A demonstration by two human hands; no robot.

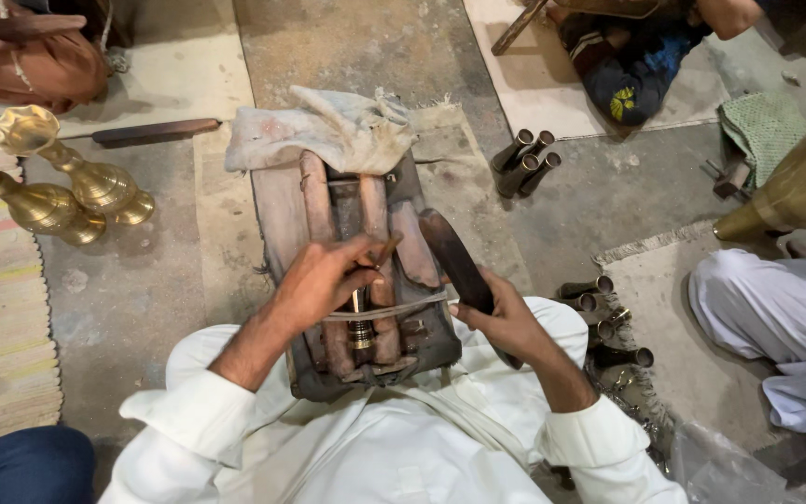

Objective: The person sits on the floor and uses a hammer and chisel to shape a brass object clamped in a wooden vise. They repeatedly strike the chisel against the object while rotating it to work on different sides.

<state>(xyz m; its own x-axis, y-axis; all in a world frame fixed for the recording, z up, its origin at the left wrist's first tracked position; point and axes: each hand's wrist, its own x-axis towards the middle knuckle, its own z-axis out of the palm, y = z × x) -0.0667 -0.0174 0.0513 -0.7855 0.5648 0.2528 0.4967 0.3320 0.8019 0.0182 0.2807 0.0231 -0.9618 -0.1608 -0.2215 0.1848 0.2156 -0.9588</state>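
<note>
A worn wooden work block [282,224] with padded strips lies on the floor in front of me, a dirty cloth [328,131] draped over its far end. My left hand [319,280] pinches a thin chisel-like tool [386,250] held against a small brass piece [360,331] clamped between the strips. My right hand [506,322] grips a dark, flat wooden mallet [454,257] raised just right of the tool. My white sleeves fill the bottom of the view.
Two brass vases [67,182] lie at the left beside a dark wooden stick [156,131]. Several dark metal tubes [524,161] sit beyond the block, more tubes [599,322] at my right. Another person in white [776,317] sits at the right beside a large brass vessel [804,187].
</note>
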